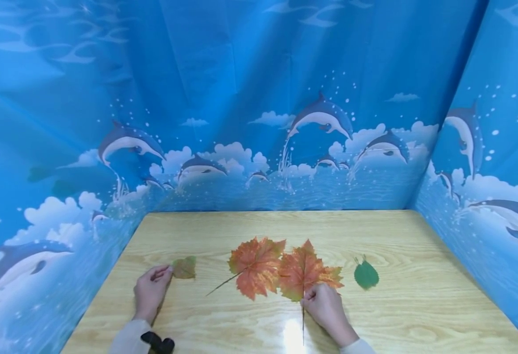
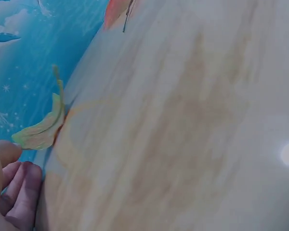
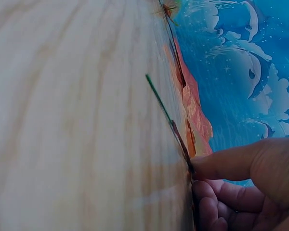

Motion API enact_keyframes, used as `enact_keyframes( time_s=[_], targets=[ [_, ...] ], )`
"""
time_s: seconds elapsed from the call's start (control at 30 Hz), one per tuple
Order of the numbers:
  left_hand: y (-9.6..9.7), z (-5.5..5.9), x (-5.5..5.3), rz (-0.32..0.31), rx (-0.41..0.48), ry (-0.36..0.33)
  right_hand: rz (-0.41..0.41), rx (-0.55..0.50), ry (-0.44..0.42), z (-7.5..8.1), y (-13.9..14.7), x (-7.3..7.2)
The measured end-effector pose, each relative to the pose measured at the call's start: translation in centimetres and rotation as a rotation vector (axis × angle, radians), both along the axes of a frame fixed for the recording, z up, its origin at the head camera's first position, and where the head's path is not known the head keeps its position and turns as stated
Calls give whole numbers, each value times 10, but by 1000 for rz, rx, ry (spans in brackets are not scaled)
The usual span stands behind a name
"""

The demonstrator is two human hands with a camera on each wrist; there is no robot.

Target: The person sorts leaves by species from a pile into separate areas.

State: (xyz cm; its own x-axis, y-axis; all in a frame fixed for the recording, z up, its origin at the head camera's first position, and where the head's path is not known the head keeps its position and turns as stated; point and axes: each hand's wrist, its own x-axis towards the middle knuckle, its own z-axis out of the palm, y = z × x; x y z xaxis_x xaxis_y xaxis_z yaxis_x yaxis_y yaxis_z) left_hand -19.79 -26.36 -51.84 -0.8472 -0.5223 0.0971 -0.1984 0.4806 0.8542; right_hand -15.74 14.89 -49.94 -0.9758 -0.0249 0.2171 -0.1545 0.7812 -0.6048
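Observation:
My left hand is at the left of the table, its fingertips pinching the left edge of a small yellow-green leaf. In the left wrist view this leaf looks curved, with its thin stalk on the far side. Near the middle my right hand pinches the thin dark stem of a large orange-red leaf, close to the leaf's base. The lower end of that stem shows green in the right wrist view. Just left of it lies another large orange-red leaf, its stem slanting down to the left.
Right of my right hand, a small green leaf lies with its stalk toward the back. The wood-grain table meets a blue dolphin-print curtain at the back and sides. A black object sits at my left sleeve.

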Motion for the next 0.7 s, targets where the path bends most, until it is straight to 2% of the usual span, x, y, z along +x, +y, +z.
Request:
enact_keyframes(
  time_s=[0.1,0.23,0.37,0.43,0.5,0.6,0.7],
  targets=[
    [-1,8,2,2,9,-21,-1,-9,-4,0,0,0],
    [5,31,6,-4,11,33,-8,-15,-5,0,1,0],
    [25,55,8,-89,21,82,-17,-19,-3,0,1,1],
    [39,62,8,-177,15,70,-18,-23,-7,1,1,2],
    [53,64,7,-277,7,46,-17,-29,-11,0,1,2],
    [74,59,5,-420,-31,19,-16,-35,-17,0,0,2],
    [93,47,2,-504,-64,37,-21,-43,-22,-1,0,1]
  ],
)
